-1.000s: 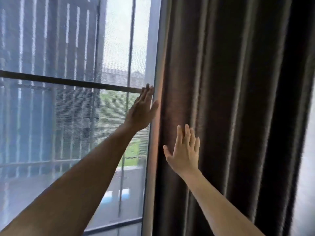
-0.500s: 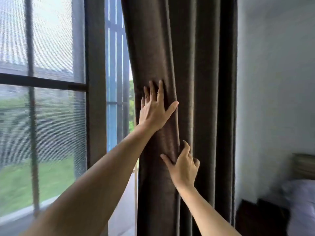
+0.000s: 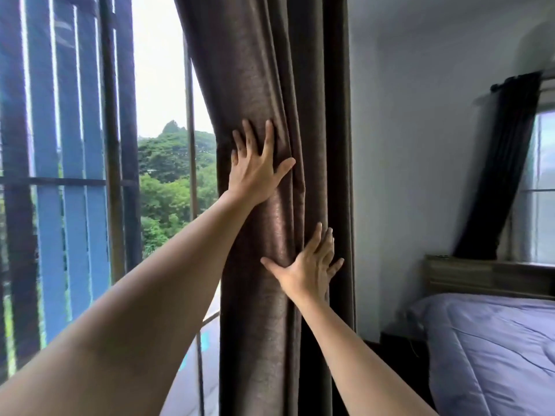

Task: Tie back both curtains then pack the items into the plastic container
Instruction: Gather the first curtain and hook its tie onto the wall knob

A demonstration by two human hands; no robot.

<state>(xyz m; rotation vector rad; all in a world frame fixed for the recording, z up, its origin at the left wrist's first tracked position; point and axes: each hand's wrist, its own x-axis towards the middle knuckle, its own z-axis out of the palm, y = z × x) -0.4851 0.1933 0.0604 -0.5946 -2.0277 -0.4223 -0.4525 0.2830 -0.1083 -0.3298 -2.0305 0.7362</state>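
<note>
A dark brown curtain (image 3: 264, 73) hangs bunched into thick folds at the right edge of the window, beside the white wall. My left hand (image 3: 255, 166) presses flat on its left folds with the fingers spread and straight. Lower and to the right, my right hand (image 3: 312, 268) lies flat on the folds with the thumb out to the left. Neither hand grips the fabric. No tie-back, plastic container or loose items show in this view.
A window (image 3: 168, 163) with bars and blue slats fills the left side. A second dark curtain (image 3: 498, 163) hangs slanted at another window on the far right. A bed with a purple cover (image 3: 492, 343) and a wooden headboard (image 3: 480, 274) stands at the lower right.
The curtain has been pushed to the right and gathered into a narrow bunch against the wall. Both hands travelled right with it, and the view swung to show the bed.
</note>
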